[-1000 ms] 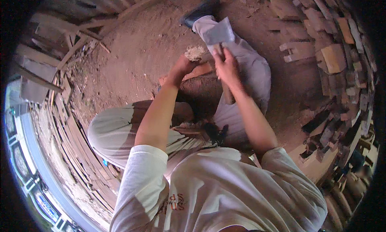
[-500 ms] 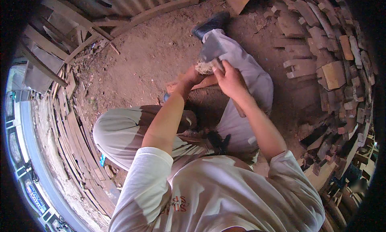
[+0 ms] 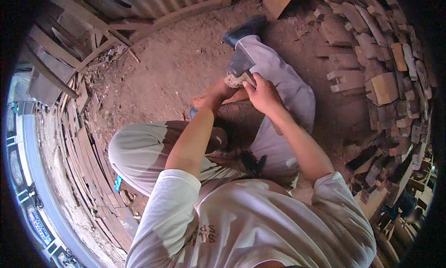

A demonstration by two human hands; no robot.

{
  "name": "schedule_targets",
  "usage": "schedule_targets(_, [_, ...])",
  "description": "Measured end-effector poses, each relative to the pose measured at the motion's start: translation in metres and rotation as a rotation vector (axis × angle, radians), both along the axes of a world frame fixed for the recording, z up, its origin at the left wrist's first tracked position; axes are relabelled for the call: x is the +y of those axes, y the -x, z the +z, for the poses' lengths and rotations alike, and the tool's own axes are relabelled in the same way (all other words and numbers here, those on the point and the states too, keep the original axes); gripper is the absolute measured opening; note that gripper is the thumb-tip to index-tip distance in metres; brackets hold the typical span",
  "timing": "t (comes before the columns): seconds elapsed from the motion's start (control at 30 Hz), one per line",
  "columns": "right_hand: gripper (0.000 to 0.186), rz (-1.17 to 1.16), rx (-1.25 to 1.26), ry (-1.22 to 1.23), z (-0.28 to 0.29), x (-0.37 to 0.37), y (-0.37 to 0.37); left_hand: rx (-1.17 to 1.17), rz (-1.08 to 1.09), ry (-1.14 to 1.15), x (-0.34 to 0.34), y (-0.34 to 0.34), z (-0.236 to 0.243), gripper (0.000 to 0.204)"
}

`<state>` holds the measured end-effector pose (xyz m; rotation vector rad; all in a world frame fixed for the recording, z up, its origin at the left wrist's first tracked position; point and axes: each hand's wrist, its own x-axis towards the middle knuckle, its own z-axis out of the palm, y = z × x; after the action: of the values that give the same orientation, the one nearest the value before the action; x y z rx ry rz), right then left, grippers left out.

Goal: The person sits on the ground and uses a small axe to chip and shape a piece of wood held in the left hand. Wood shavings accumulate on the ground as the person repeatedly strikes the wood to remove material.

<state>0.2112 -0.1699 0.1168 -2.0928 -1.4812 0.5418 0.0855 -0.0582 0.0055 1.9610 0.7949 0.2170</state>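
Observation:
My right hand (image 3: 266,97) is wrapped round the handle of a hatchet. The hatchet's broad grey blade (image 3: 241,62) sits just above a pale, rough, fibrous-looking lump (image 3: 235,79); whether they touch I cannot tell. My left hand (image 3: 221,90) is closed at the near-left side of that lump and seems to grip it, with the fingers mostly hidden. What kind of thing the lump is does not show. Under my hands a reddish-brown piece of wood (image 3: 237,97) lies crosswise between my legs.
Stacked wood offcuts (image 3: 384,87) rise along the right. Long boards (image 3: 82,152) lie at the left, and a wooden frame (image 3: 95,55) leans at the far left. My outstretched leg (image 3: 288,77) with a dark boot (image 3: 245,30) lies beyond the hatchet on bare soil (image 3: 162,68).
The hatchet blade has shifted slightly left and tilted differently, with my right hand moving a little down and left. More of the pale lump's left side shows; my left hand is almost still.

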Motion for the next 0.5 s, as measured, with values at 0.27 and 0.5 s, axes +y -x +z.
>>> schedule_targets(0.27, [0.026, -0.077, 0.225, -0.562, 0.082, 0.003, 0.023, -0.347, 0.158, 0.274, 0.009, -0.002, -0.095, 0.028])
schedule_targets(0.5, [0.032, -0.04, 0.203, 0.024, -0.046, 0.001, 0.011, -0.116, 0.136, 0.162, 0.002, 0.001, -0.019, 0.036])
